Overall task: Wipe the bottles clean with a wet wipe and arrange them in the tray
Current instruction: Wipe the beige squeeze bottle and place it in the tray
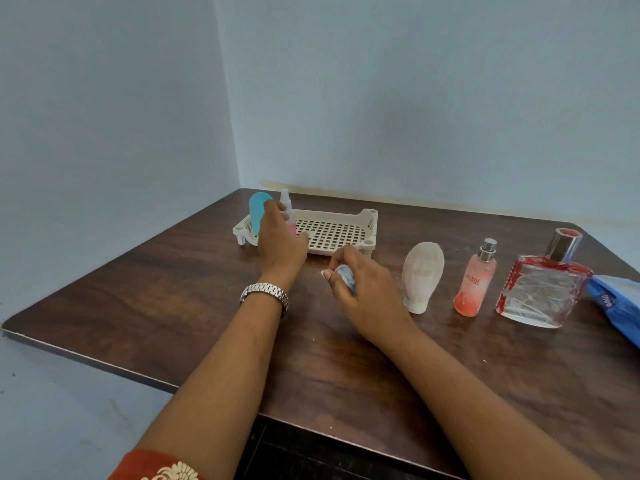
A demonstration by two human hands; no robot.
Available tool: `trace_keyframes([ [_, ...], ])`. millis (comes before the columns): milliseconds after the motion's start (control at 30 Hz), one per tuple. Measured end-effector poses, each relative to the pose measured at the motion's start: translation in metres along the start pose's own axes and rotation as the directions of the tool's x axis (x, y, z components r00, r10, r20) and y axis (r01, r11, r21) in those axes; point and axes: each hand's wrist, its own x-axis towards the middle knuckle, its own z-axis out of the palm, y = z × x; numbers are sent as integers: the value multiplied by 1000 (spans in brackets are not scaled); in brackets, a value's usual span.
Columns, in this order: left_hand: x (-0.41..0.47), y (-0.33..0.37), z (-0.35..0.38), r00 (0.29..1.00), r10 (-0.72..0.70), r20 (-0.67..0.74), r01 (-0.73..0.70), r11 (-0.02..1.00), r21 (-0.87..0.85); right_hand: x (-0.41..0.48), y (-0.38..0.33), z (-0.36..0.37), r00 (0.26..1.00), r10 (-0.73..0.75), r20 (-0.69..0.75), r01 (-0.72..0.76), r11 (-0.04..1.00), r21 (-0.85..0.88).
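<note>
Head view: left hand (281, 239) grips the pink spray bottle (290, 220) upright in the tray (371, 225), left end, beside a blue bottle (257, 211); right hand (363, 289) clenches a crumpled wet wipe (346, 277).

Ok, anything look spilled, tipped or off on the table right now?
Nothing tipped or spilled. The square bottle is streaked white and the orange spray bottle looks dusty near its base, so both seem unwiped. Pale specks dot the table near the right hand.
</note>
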Motion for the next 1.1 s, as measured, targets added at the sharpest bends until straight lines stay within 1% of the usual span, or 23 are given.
trace_keyframes([
  [67, -9, 11, -5, 985, -5, 171, 12, 999, -38, -1, -5, -7, 990, -70, -126, 73, 997, 21],
  [100, -16, 18, -7, 959, -12, 282, 32, 997, -66, -3, -6, -13, 977, -88, -196, 97, 995, 37],
  [133, -23, 23, -7, 916, -15, 400, 53, 995, -83, -5, -7, -19, 959, -93, -268, 111, 992, 52],
  [167, -32, 29, -7, 857, -14, 515, 63, 995, -78, -8, -6, -28, 937, -92, -337, 117, 991, 57],
  [233, -51, 42, 0, 729, 1, 684, 41, 998, -45, -15, 0, -45, 887, -86, -454, 111, 993, 30],
  [300, -69, 54, 10, 645, 5, 764, 29, 999, -31, -24, 10, -61, 831, -38, -556, 62, 998, 24],
  [367, -81, 60, 24, 611, -14, 791, 57, 998, -26, -32, 20, -72, 778, 62, -626, -30, 998, 61],
  [400, -87, 63, 29, 612, -23, 790, 68, 997, -23, -37, 23, -76, 765, 119, -633, -78, 993, 93],
  [500, -99, 66, 42, 673, -43, 738, 80, 997, -15, -46, 30, -79, 767, 258, -587, -169, 965, 203],
  [633, -108, 75, 46, 763, -58, 643, 46, 998, 35, -51, 31, -78, 788, 342, -512, -214, 932, 293],
  [667, -108, 74, 45, 773, -55, 632, 49, 998, 26, -52, 31, -77, 798, 364, -480, -213, 916, 341],
  [733, -107, 74, 38, 771, -40, 635, 91, 995, -49, -52, 29, -74, 827, 390, -406, -210, 883, 420],
  [800, -106, 73, 25, 773, -33, 634, 153, 979, -136, -52, 28, -71, 872, 364, -326, -221, 889, 402],
  [900, -112, 66, 0, 769, -20, 639, 246, 932, -266, -52, 26, -68, 930, 267, -254, -194, 941, 279],
  [967, -120, 58, -14, 762, -33, 646, 298, 904, -305, -53, 23, -68, 940, 228, -254, -160, 952, 260],
  [1100, -131, 48, -27, 766, -48, 641, 362, 856, -369, -55, 22, -65, 958, 205, -201, -135, 940, 313],
])
